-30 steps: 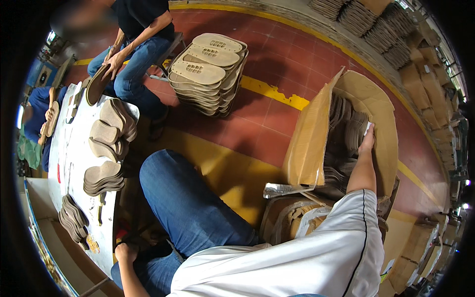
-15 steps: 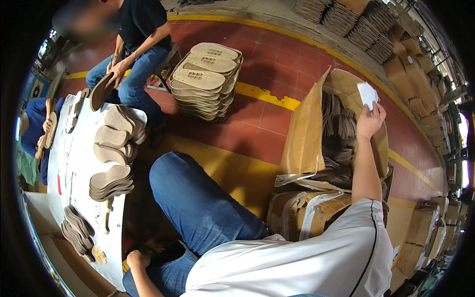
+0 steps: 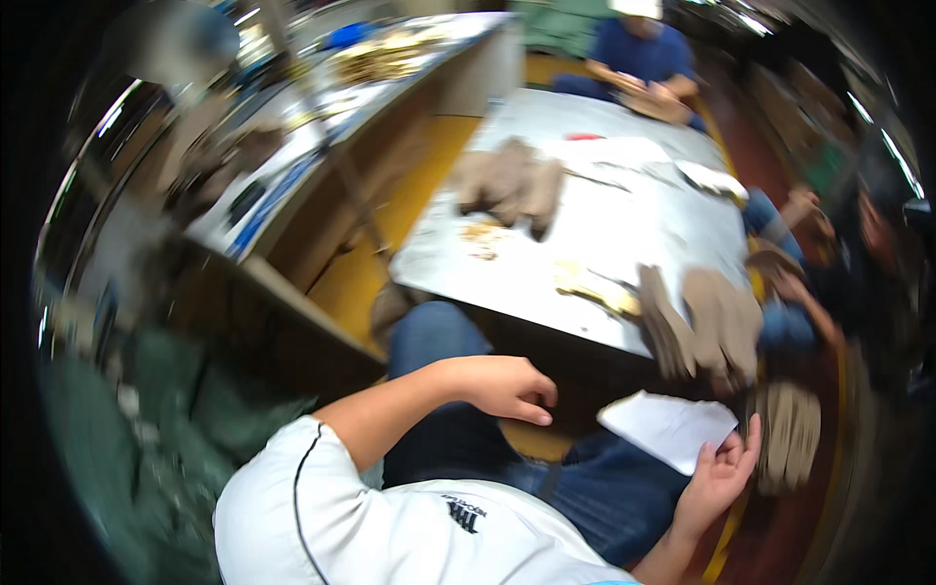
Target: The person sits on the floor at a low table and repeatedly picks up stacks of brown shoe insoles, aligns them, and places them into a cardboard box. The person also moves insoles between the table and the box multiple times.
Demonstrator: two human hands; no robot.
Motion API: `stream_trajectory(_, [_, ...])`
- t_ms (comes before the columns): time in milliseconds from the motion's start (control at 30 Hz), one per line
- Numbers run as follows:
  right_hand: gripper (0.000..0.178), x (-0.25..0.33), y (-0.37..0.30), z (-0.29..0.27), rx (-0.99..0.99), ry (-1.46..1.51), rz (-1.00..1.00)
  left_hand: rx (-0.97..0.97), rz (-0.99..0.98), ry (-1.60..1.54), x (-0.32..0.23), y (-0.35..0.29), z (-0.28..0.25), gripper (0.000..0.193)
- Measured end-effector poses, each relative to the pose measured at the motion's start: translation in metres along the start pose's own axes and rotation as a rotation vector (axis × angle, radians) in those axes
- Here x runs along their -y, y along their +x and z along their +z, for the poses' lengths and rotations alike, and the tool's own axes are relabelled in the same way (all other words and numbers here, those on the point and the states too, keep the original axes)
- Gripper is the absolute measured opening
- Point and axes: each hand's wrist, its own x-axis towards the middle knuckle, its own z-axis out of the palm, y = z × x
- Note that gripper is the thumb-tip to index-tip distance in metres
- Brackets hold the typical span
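In front of my lap on the right, my right hand (image 3: 720, 478) pinches a folded white sheet of paper (image 3: 668, 429) by its edge, the other fingers stretched out. My left hand (image 3: 509, 388) is above my left thigh, its fingers loosely curled and the thumb apart, with nothing in it. Beyond both hands is the white table (image 3: 546, 297). On its near right corner stand brown sole-shaped pieces (image 3: 721, 322) in stacks. A further group of brown soles (image 3: 512, 185) lies toward the table's left side. A yellowish tool-like thing (image 3: 597, 289) near the front edge is blurred.
At the table's far end a person in dark blue handles a brown sole (image 3: 655, 105); another sits at the right side. A stack of tan soles (image 3: 790, 434) is on the floor at right. A second workbench (image 3: 292, 219) and green sacking (image 3: 146, 439) are at left.
My view has swung left from the carton of soles to the table. My right hand has come from over the carton to near my lap with the paper. My left hand has lifted off my thigh.
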Motion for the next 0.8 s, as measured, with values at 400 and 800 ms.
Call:
stream_trajectory(400, [0.015,-0.013,0.009,0.168,1.201,-0.529,0.173,-1.712,-0.236,0.317,0.016,-0.336,-0.159,0.012])
stream_trajectory(800, [0.022,-0.106,0.013,0.15,1.031,-0.576,0.252,-1.636,-1.174,0.548,0.176,-0.655,-0.337,0.144])
